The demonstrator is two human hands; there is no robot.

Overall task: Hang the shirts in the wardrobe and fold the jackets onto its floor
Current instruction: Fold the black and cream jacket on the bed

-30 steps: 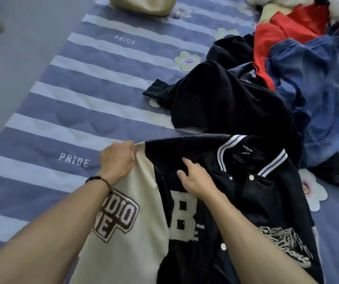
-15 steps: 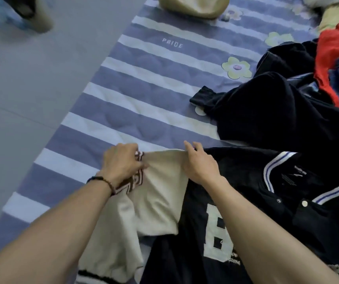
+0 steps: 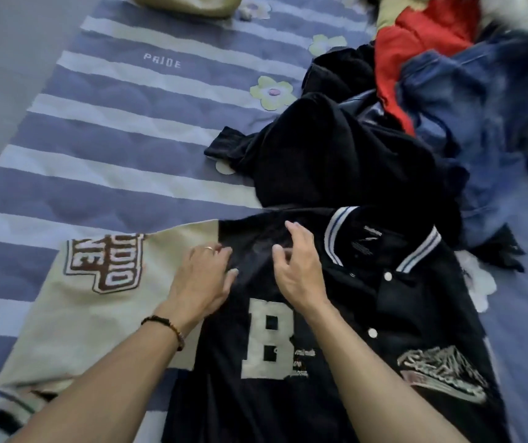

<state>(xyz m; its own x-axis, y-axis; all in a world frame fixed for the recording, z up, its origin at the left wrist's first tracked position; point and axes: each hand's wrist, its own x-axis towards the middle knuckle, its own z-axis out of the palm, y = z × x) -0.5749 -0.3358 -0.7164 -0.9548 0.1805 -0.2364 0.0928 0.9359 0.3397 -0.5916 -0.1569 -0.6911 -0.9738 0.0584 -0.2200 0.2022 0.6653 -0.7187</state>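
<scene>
Head view: varsity jacket (image 3: pixel 336 330) lies front-up on the striped quilt (image 3: pixel 102 129), near its front edge, collar twd the far side. Body is black w/ a big "B" patch; cream sleeve (image 3: pixel 90 302) is spread out flat to the left, brown lettered patch on it, cuff at the front-left corner of the quilt. Left hand (image 3: pixel 203 279) rests on the shoulder seam where cream meets black, fingers bent, tips pressing into the black cloth; can't tell if they pinch it. Right hand (image 3: pixel 297 266) sits just beside it on the black shoulder, fingers curled, tips touching the fabric; grip unclear too. Beaded bracelet (image 3: pixel 165 324) on the left wrist. Behind the jacket, touching its collar edge, a heap: black garment (image 3: pixel 336 161), denim jacket (image 3: pixel 479 123), red garment (image 3: pixel 422 36) at the far-right corner. Beige cushion (image 3: pixel 189 4) at the far edge.
</scene>
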